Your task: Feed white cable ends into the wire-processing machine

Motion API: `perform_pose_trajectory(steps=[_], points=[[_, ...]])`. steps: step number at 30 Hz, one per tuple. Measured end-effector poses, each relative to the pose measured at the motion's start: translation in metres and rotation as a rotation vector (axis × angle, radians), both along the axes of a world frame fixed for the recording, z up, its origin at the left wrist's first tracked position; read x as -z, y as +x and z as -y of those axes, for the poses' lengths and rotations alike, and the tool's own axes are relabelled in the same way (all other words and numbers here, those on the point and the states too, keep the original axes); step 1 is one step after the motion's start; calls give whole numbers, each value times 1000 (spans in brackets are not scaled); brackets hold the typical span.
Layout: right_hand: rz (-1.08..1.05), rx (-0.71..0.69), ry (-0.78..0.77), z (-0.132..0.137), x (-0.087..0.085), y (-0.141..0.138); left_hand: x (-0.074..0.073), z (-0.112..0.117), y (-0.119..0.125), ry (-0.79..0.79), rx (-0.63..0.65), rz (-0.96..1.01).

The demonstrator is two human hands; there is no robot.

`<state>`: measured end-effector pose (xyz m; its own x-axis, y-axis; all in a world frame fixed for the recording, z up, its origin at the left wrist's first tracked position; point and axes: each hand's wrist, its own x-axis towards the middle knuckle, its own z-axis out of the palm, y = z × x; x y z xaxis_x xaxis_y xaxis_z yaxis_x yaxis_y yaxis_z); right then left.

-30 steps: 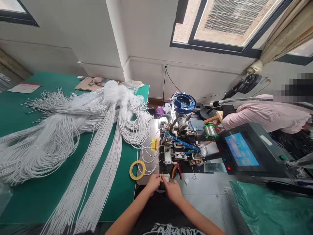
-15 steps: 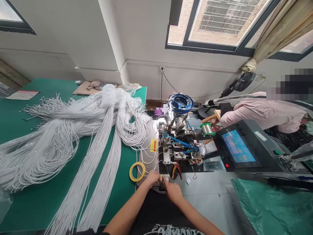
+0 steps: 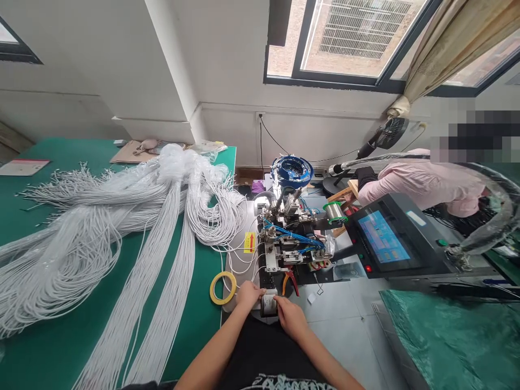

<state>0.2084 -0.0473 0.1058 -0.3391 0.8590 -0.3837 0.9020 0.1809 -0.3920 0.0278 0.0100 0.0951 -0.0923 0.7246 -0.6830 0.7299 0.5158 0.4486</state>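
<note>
At the near end of a small bench machine (image 3: 280, 244), my left hand (image 3: 248, 296) is closed, its fingertips at the left edge of a white block (image 3: 269, 301). My right hand (image 3: 292, 317) is closed too, with its fingertips against the right side of that block. Whatever lies between the fingers of either hand is too small to make out. Thin white cables (image 3: 238, 260) loop from the table into the machine's left side. Red-handled pliers (image 3: 291, 283) rest just beyond my right hand. A yellow tape roll (image 3: 212, 291) lies left of my left hand.
Long bundles of white cables (image 3: 150, 276) cover much of the green table (image 3: 199, 346). Behind the machine sits a blue feeder bowl (image 3: 291, 171). A wire spool (image 3: 335, 212) and a touchscreen (image 3: 384, 237) stand to the right. Beyond them is a person in pink (image 3: 422, 181).
My hands have moved slightly apart, uncovering more of the white block between them. The whole view has shifted a little, so the surroundings sit further left.
</note>
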Motion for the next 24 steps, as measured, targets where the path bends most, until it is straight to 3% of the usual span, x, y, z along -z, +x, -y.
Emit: perform_pose_trajectory(steps=[8,15,20,24], points=[[-45,40,-7,2,6,6,1,7,5,61,37,-106],[-92,87,2,0,9,11,3,10,1,122,33,-47],[-105,86,-2,-1,7,16,-6,15,-20,272,28,116],[-159,-64,7,-4,4,11,-14,33,-53,401,-29,119]])
